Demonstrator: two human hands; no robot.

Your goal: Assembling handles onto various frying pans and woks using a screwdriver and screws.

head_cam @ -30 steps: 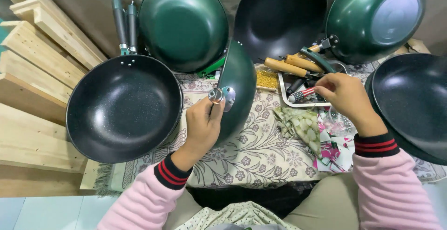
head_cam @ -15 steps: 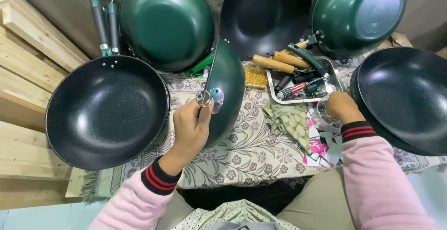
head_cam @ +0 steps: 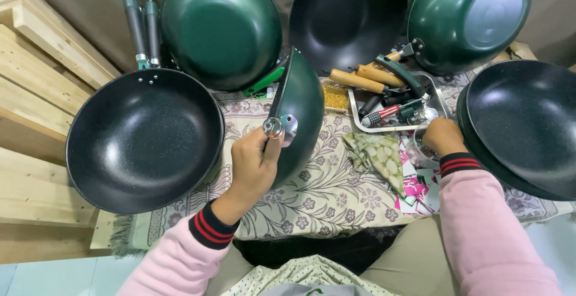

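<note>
My left hand (head_cam: pixel 255 164) grips a green wok (head_cam: pixel 303 107) by its rim and holds it upright on edge over the floral cloth (head_cam: pixel 324 194). A metal handle bracket (head_cam: pixel 279 127) on the wok sits right above my fingers. My right hand (head_cam: pixel 443 135) reaches down beside the front right corner of a metal tray (head_cam: pixel 435 95) of tools, fingers curled and mostly hidden; what it touches I cannot tell. A small container rim shows just under that hand.
A black-lined wok (head_cam: pixel 144 137) with two handles lies at the left. Three woks lean at the back: green (head_cam: pixel 222 26), black (head_cam: pixel 348 17), green (head_cam: pixel 468 17). Stacked woks (head_cam: pixel 522 128) sit at the right. A folded cloth (head_cam: pixel 378 158) and wooden planks (head_cam: pixel 36 92) lie nearby.
My right hand moved down and right from above the tray to its front right corner. The left hand keeps holding the wok upright; the view shifted slightly.
</note>
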